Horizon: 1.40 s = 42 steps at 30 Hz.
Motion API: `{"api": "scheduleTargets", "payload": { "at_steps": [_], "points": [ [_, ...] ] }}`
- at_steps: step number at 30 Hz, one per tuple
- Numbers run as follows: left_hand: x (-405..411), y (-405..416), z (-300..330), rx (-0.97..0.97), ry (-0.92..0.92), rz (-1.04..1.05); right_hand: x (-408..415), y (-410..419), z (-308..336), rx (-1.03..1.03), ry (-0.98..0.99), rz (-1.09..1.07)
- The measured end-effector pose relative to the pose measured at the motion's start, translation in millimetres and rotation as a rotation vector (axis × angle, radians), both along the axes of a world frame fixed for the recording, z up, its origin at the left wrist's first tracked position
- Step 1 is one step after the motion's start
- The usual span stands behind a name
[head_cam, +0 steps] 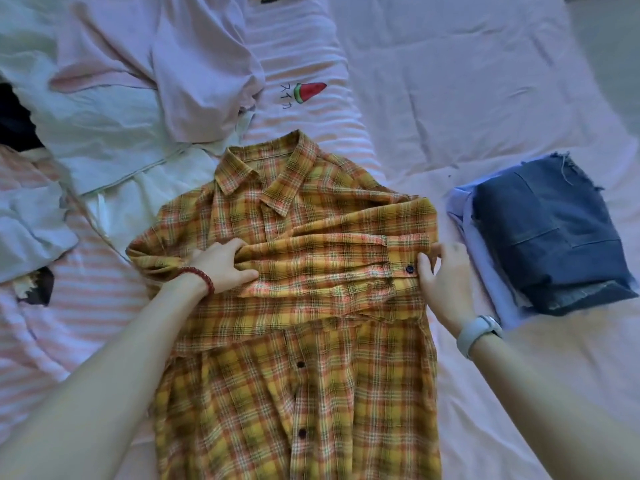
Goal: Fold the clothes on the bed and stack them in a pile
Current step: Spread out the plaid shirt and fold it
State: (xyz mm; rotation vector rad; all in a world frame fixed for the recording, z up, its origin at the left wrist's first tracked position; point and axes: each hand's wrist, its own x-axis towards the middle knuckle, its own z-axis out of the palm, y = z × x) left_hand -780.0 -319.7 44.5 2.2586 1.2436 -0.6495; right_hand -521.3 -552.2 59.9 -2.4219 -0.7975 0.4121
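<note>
The left hand and right hand are each pinching the sleeve folded across the yellow plaid shirt lying mid-bed, likely needing flattening before folding the body upward.

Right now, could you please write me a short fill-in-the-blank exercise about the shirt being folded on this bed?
1. The plaid shirt lies on the bed with its ____ pointing away from the person.
2. The right hand pinches the sleeve's cuff beside a dark ____.
3. The left hand, above a red ____ bracelet, grips the sleeve folded across the chest.
4. The folded pile to the right is topped with blue ____.

Missing words: collar; button; bead; denim
</note>
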Motion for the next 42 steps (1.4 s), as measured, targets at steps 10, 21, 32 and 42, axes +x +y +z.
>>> {"api": "scheduleTargets", "payload": {
  "at_steps": [10,21,32,42],
  "points": [
    [-18,3,39,0.144,-0.128,-0.051,1,19,6,0.01,-0.11,0.035],
    [-17,14,1,0.533,0.004,-0.076,19,60,8,-0.196,-0.448,0.448],
    [-19,61,-23,0.255,0.139,-0.067,34,112,-41,-0.719,-0.273,0.727],
    [18,127,-5,0.032,-0.378,0.278,37,194,2,-0.183,0.066,0.451]
  ]
}}
